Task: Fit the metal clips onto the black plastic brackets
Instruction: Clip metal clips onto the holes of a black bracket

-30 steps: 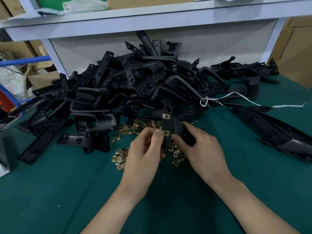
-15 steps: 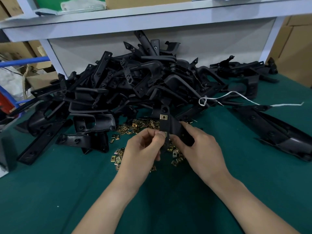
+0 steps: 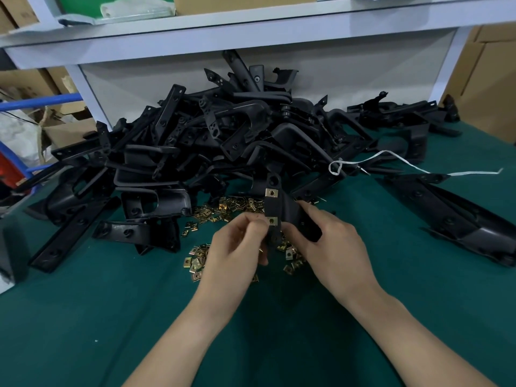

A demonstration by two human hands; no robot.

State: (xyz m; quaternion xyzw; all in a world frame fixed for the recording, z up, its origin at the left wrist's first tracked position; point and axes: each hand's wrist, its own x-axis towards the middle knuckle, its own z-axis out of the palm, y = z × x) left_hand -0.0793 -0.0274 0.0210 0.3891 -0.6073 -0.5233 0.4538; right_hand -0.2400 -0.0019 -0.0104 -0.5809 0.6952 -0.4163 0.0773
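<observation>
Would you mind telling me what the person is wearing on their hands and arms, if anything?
Nothing is worn that the view shows. The left hand and right hand are bare, with no gloves, rings or tape visible. The left forearm and right forearm are bare too, with no sleeve, watch or wristband down to the frame's bottom edge.

bracket pile point(image 3: 223, 141) blocks rear, green mat point(image 3: 83, 331) open

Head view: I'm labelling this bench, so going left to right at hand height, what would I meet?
Flat bracket → left hand → held bracket → right hand → long black part.
</observation>
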